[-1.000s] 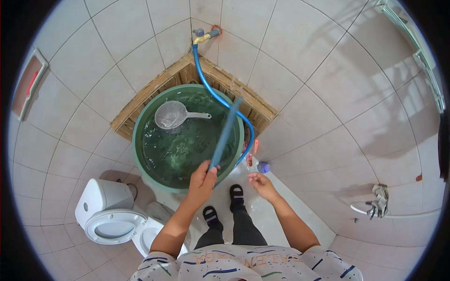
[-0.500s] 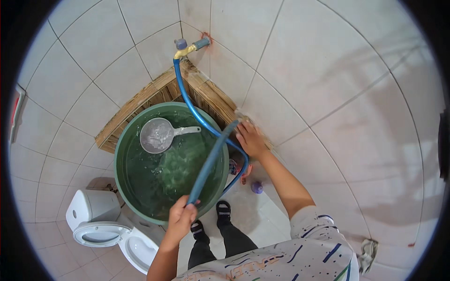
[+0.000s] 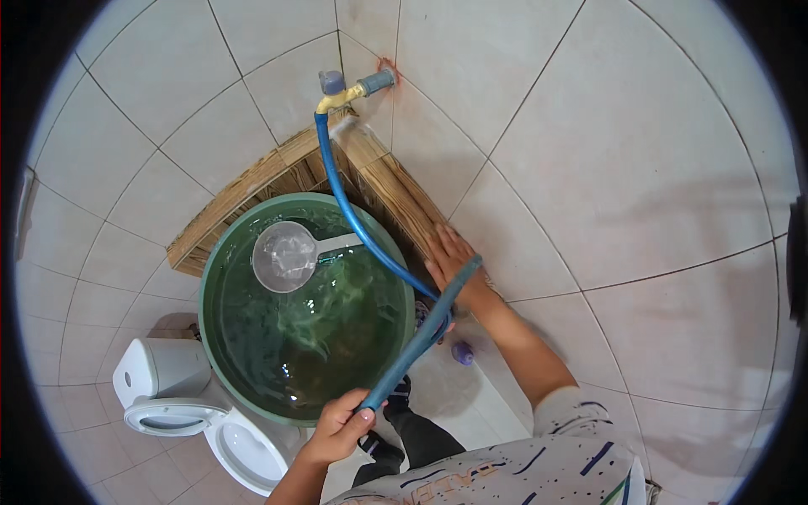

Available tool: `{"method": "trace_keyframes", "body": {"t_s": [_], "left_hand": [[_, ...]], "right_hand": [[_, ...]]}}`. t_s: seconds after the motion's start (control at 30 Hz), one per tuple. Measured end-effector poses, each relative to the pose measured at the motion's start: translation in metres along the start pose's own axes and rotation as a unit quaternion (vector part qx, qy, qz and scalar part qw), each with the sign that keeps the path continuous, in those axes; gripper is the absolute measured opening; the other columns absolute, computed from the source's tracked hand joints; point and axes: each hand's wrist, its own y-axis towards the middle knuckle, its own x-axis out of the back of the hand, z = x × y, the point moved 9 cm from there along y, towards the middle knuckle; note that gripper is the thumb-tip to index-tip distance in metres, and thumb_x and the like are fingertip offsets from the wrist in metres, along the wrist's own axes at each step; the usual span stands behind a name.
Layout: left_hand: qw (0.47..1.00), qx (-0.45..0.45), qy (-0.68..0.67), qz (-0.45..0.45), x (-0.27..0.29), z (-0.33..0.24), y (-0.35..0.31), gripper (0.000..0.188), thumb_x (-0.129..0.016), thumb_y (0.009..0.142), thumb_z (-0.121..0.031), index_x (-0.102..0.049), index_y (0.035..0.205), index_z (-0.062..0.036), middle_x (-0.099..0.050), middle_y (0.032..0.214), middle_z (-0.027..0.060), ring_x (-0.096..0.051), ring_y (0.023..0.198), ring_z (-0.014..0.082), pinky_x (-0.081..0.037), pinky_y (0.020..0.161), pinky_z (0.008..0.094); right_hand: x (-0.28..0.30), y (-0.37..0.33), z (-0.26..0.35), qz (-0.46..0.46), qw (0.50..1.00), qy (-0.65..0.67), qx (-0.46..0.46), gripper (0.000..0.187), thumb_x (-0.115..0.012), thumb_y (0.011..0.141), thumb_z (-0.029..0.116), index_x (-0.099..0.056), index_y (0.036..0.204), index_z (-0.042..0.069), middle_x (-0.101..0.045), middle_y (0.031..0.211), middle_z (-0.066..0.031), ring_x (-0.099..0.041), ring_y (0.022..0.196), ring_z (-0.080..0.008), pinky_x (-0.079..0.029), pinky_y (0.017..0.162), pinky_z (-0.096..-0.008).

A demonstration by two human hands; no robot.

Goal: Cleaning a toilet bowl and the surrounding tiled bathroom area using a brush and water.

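Observation:
My left hand (image 3: 341, 427) is closed around a blue hose (image 3: 412, 349) near the bucket's front rim. That stretch of hose slants up to the right, its end passing in front of my right wrist. My right hand (image 3: 450, 252) lies with fingers stretched on the wood-patterned ledge (image 3: 383, 164), holding nothing. A brass tap (image 3: 341, 98) with a grey-purple handle feeds the hose, which curves down over the green tub's rim (image 3: 204, 311). Greenish, rippled water (image 3: 295, 345) fills the tub. A pale round dipper (image 3: 286, 257) floats there, its handle partly behind the hose.
A white toilet (image 3: 248, 446) with its lid raised stands at the lower left, close to the tub. On the floor right of the tub lies a small purple object (image 3: 462, 353). Tiled walls (image 3: 656, 210) meet behind the tap. My feet stand just below the tub.
My left hand has moved down and slightly right with the hose. The hose's upper end has swung right and down, away from my right fingers to across my wrist. My right hand stays on the ledge.

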Motion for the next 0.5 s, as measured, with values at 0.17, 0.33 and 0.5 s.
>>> {"method": "trace_keyframes", "body": {"t_s": [0.17, 0.33, 0.5], "left_hand": [[0.998, 0.002, -0.049, -0.049, 0.005, 0.0, 0.006, 0.028, -0.043, 0.084, -0.026, -0.046, 0.093, 0.0013, -0.037, 0.049, 0.0001, -0.03, 0.041, 0.0049, -0.025, 0.039, 0.0179], [0.997, -0.003, -0.065, -0.036, 0.004, -0.006, -0.004, 0.029, -0.044, 0.084, -0.025, -0.047, 0.093, 0.002, -0.037, 0.05, -0.0001, -0.03, 0.042, 0.0051, -0.025, 0.039, 0.0177], [0.998, 0.019, -0.061, -0.007, 0.0, -0.007, -0.016, 0.03, -0.045, 0.083, -0.023, -0.049, 0.092, 0.0047, -0.037, 0.05, -0.001, -0.029, 0.043, 0.0053, -0.024, 0.04, 0.018]], "right_hand": [[-0.027, 0.059, -0.006, -0.052, 0.997, 0.035, 0.046, 0.04, -0.044, 0.078, 0.021, -0.042, 0.115, 0.004, -0.034, 0.124, -0.0155, -0.032, 0.114, -0.0303, -0.027, 0.094, -0.0388], [0.013, -0.027, -0.007, 0.016, 0.992, 0.127, 0.015, 0.037, -0.045, 0.079, 0.017, -0.044, 0.113, 0.004, -0.038, 0.12, -0.0168, -0.033, 0.114, -0.0293, -0.025, 0.095, -0.0398], [0.023, -0.053, 0.002, 0.03, 0.999, 0.033, -0.004, 0.041, -0.043, 0.08, 0.021, -0.039, 0.118, 0.006, -0.033, 0.124, -0.0176, -0.029, 0.117, -0.0299, -0.022, 0.096, -0.0402]]}}
